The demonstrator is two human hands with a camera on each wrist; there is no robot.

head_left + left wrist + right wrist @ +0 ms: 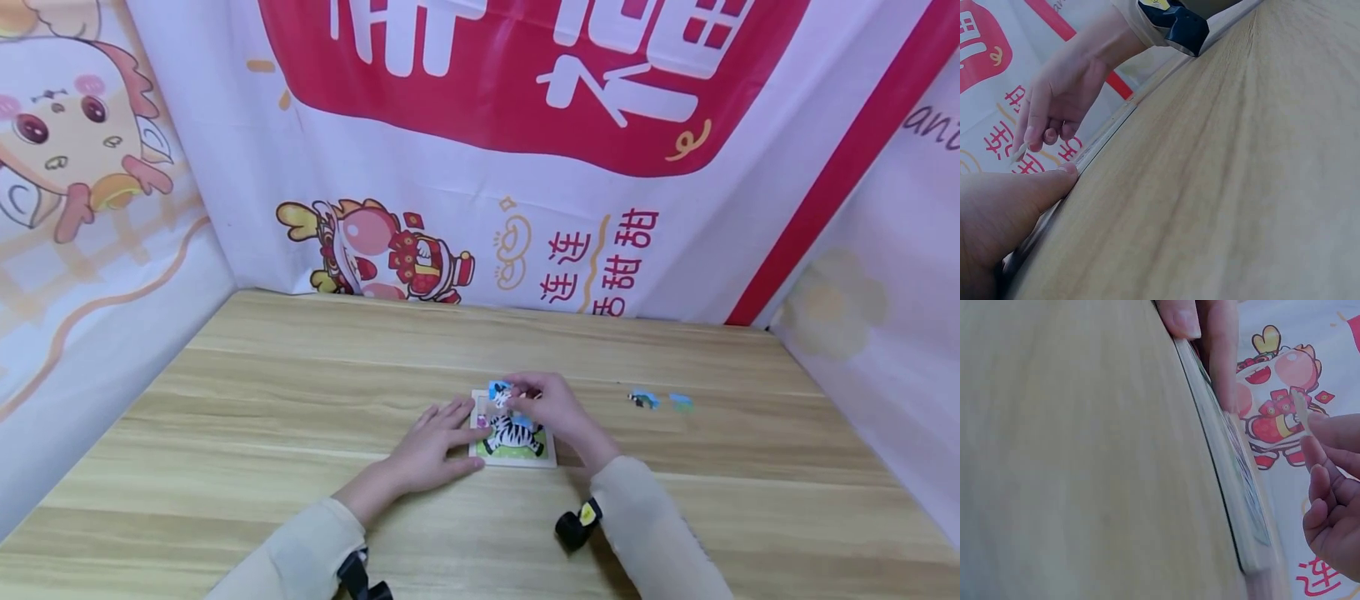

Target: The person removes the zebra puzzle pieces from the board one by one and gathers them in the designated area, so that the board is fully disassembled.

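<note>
A small zebra jigsaw puzzle in a pale tray lies on the table. My left hand rests along its left side with the fingers spread, thumb at the near corner and fingertips over the frame. Between thumb and fingers my right hand pinches a puzzle piece with blue and the zebra's head on it, above the tray's upper part. In the right wrist view the pinched piece is seen edge-on, raised over the tray, with the right hand's other fingers curled.
Two loose puzzle pieces, one dark and blue and one blue and green, lie on the wooden table to the right. Printed cloth hangs behind the table and at both sides. Black wrist straps sit on both forearms.
</note>
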